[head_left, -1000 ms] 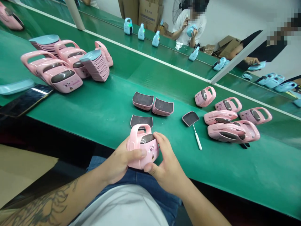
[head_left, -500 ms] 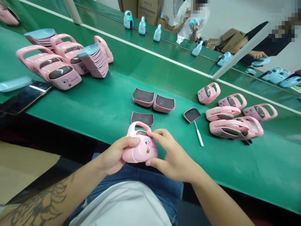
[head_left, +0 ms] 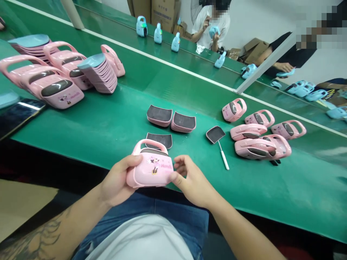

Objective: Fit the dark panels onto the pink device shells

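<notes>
My left hand (head_left: 118, 180) is closed round the left end of a pink plastic case with a loop handle (head_left: 153, 169). A cartoon mouse print and a dark window strip show on the case, its handle pointing away from me. My right hand (head_left: 193, 180) is open at the case's right end, fingers loosely bent, thumb at its edge. Just behind the case lies a single curved dark-faced panel (head_left: 164, 140), partly hidden by the handle. Beyond it sit two short stacks of like panels, a left stack (head_left: 159, 115) and a right stack (head_left: 183, 122).
A white-handled screwdriver (head_left: 224, 160) lies by another panel (head_left: 216, 134). Several pink cases (head_left: 256, 148) rest at the right. More pink cases (head_left: 59, 92), a leaning panel stack (head_left: 101, 74) and a phone (head_left: 20, 115) are left. Behind a divider, co-workers (head_left: 211, 25) handle blue cases.
The pink case has turned so its printed face shows more fully. My right hand's fingers have come off its top and now hang at its right end. The view has shifted slightly.
</notes>
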The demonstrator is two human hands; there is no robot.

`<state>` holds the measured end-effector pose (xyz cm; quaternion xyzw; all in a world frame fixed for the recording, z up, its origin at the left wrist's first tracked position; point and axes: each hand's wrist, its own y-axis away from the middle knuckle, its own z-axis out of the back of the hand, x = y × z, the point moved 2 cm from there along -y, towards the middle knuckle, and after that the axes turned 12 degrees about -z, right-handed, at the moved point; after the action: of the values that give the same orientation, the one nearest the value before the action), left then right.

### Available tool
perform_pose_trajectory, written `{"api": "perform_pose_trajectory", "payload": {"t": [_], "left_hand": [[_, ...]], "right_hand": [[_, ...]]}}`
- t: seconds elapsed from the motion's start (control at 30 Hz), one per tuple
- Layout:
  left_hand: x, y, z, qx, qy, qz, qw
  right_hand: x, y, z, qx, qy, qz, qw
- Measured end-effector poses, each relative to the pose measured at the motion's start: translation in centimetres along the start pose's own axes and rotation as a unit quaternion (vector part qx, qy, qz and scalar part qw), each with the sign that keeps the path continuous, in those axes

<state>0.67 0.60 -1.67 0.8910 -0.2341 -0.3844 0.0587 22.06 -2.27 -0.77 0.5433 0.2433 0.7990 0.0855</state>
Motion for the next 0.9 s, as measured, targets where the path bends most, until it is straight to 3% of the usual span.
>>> {"api": "perform_pose_trajectory", "payload": {"t": [0.07, 0.17, 0.23, 0.37, 0.67, 0.83, 0.9], "left_hand": [[-0.4, -0.1, 0.3, -0.010, 0.007, -0.044, 0.999], [-0.5, -0.2, 0.4, -0.021, 0.004, -0.063, 0.998], [-0.6, -0.1, 0.4, -0.026, 0.001, -0.060, 0.998], [-0.5, 0.0, 0.6, -0.042, -0.005, -0.068, 0.997], [-0.4, -0.7, 1.2, -0.011, 0.004, -0.099, 0.995], [-1.8, -1.0, 1.3, 0.008, -0.052, -0.135, 0.989], [-1.9, -1.1, 0.7, -0.010, -0.056, -0.160, 0.986]], "right_hand": [[-1.0, -0.2, -1.4, 0.125, -0.142, -0.058, 0.980], [-1.2, -0.1, -3.8, 0.250, -0.324, -0.076, 0.909], [-0.9, -0.1, -5.0, 0.261, -0.385, -0.076, 0.882], [-0.2, -0.3, -5.8, 0.253, -0.433, -0.070, 0.862], [-0.6, -1.5, -6.7, 0.147, -0.426, -0.039, 0.892], [1.1, -0.9, -5.3, 0.026, -0.295, 0.063, 0.953], [1.6, -0.2, -5.0, -0.026, -0.231, 0.101, 0.967]]}}
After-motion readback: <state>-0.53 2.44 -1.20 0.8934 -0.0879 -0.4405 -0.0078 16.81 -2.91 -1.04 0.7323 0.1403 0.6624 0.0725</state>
